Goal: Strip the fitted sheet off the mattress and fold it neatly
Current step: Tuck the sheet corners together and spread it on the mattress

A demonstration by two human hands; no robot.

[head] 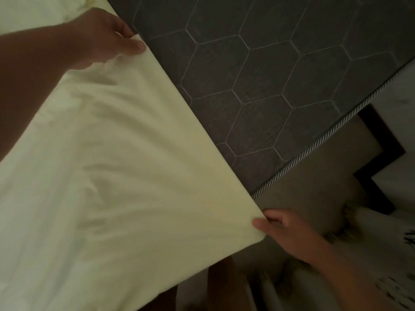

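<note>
Before me the mattress (280,63), dark and hexagon-quilted, shows bare from twelve to three o'clock; the pale sheet (112,164) covers it, creased, seven to eleven.

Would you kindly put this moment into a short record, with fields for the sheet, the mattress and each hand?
pale yellow fabric sheet: wrinkled, its straight edge pulled taut between the two hands
dark grey hexagon-quilted mattress: bare where visible, with striped cord piping along its edge
left hand: pinches the sheet's edge at upper left
right hand: pinches the sheet's corner at lower right
task stage: sheet looks stripped here; neat fold not yet done
</note>
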